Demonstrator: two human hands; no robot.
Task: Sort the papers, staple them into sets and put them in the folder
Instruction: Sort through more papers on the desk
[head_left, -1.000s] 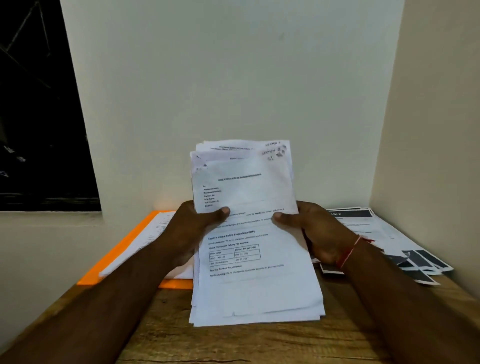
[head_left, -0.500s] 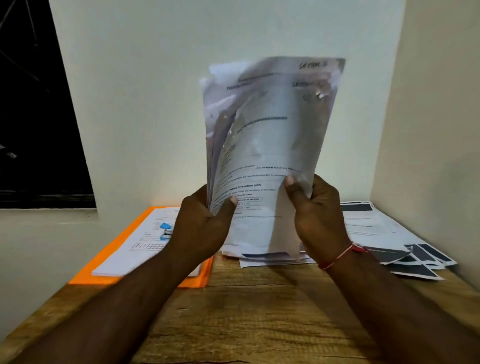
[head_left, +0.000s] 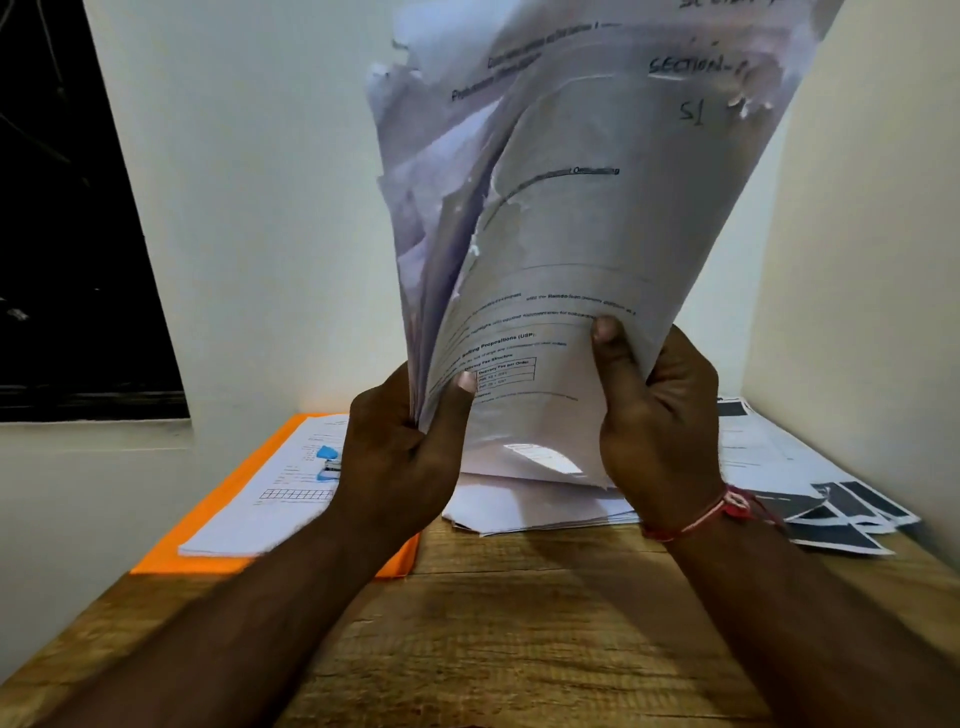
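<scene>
One head-worn wide-angle view, forward and down toward a corner table (head_left: 519, 623), papers (head_left: 571, 234) seemingly very near the lens.

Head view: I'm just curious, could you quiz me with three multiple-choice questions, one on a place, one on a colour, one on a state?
1. Where is the folder?
A. On the table, at its left side
B. Against the right wall
C. On the window sill

2. What colour is it?
A. Blue
B. Orange
C. Green

3. How is the paper stack held?
A. Flat on the table
B. Upright, gripped by the left hand and right hand
C. By one hand only

Answers:
1 A, it lies on the wood at the left.
2 B, its bare edge is orange.
3 B, a thumb presses the front sheet on each side.
</scene>
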